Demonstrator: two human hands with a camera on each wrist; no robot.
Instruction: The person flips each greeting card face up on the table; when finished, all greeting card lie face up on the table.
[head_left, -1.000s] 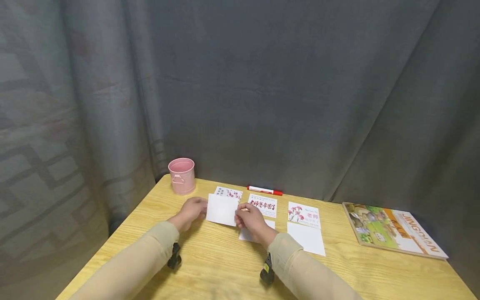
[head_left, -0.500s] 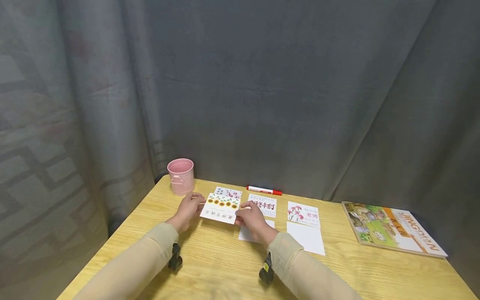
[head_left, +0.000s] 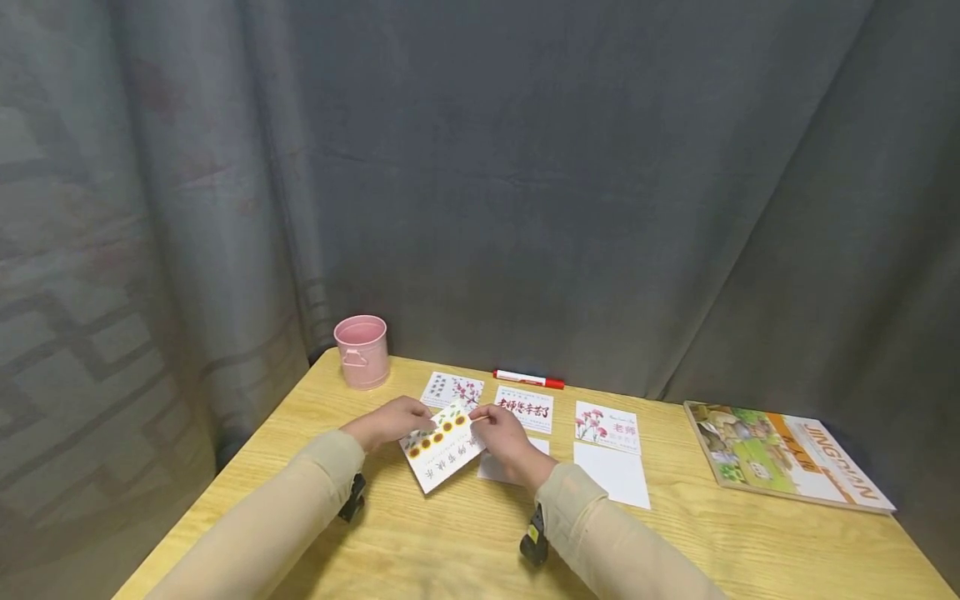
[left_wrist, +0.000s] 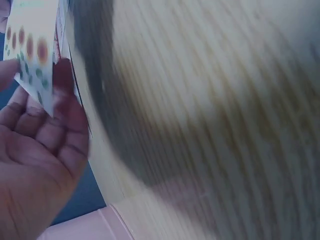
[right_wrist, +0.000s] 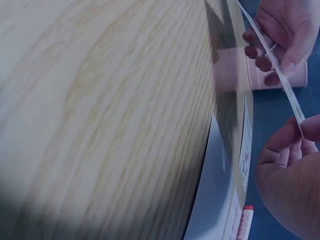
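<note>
A card [head_left: 444, 447] printed with a row of sunflowers and lettering is held at a slant above the table by both hands. At its upper left side my left hand [head_left: 392, 421] pinches it, with the thumb over the printed face and the fingers behind, as the left wrist view shows on the card [left_wrist: 31, 60]. My right hand [head_left: 504, 437] pinches the upper right corner between thumb and fingers. Seen edge-on in the right wrist view, the card [right_wrist: 276, 64] is a thin white strip between the two hands.
Behind lie a blossom card [head_left: 453, 389], a red-lettered card [head_left: 525, 408] and a carnation card [head_left: 607, 427]. Blank-faced cards [head_left: 613, 475] lie nearer. A pink bucket [head_left: 363, 354], a red-and-white marker [head_left: 528, 379] and a picture book [head_left: 787, 457] are on the wooden table [head_left: 720, 550].
The held card tipped from its blank side to its sunflower side, then turned counterclockwise to a slant. My left hand shifted onto its upper left part; the right hand stayed nearly in place.
</note>
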